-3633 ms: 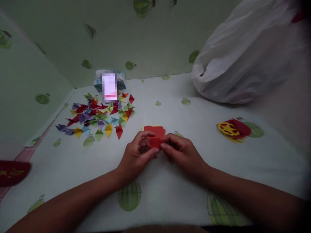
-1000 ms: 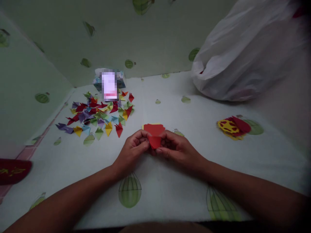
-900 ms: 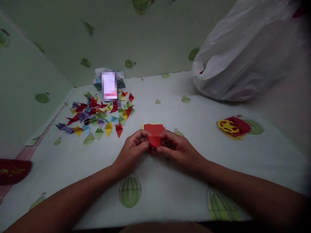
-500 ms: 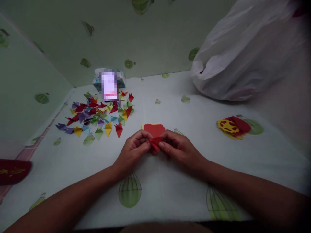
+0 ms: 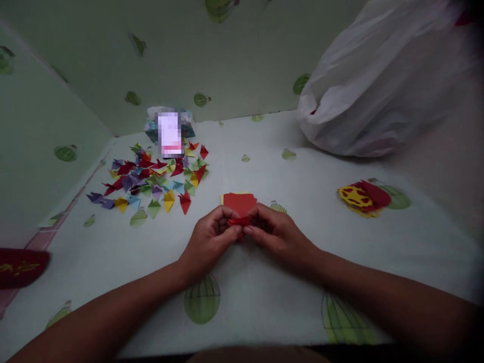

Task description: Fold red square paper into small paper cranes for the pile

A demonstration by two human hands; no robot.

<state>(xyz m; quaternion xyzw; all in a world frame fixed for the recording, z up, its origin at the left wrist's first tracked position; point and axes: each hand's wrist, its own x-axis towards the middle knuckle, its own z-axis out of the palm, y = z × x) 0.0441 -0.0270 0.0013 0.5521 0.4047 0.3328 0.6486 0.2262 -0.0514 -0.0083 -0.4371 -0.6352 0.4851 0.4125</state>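
Observation:
My left hand (image 5: pixel 209 239) and my right hand (image 5: pixel 276 233) meet at the middle of the table, fingertips pinched together on a small folded red paper piece (image 5: pixel 239 221). Only a thin sliver of that piece shows between the fingers. Just beyond the hands lies a small stack of red paper squares (image 5: pixel 239 201) with a yellow edge beneath. To the far left a heap of several folded paper triangles (image 5: pixel 151 176) in red, purple, green, yellow and blue is spread on the cloth.
A white cloth with green balloon prints (image 5: pixel 264 282) covers the table and the walls behind. A big white plastic bag (image 5: pixel 378 85) fills the back right. Red and yellow cut paper shapes (image 5: pixel 363 198) lie at right. A small packet (image 5: pixel 170 128) stands behind the triangles.
The red piece showed as a broad folded shape between my hands. It has been folded flatter and narrower, and my fingertips have closed in on it. The hands stayed in place.

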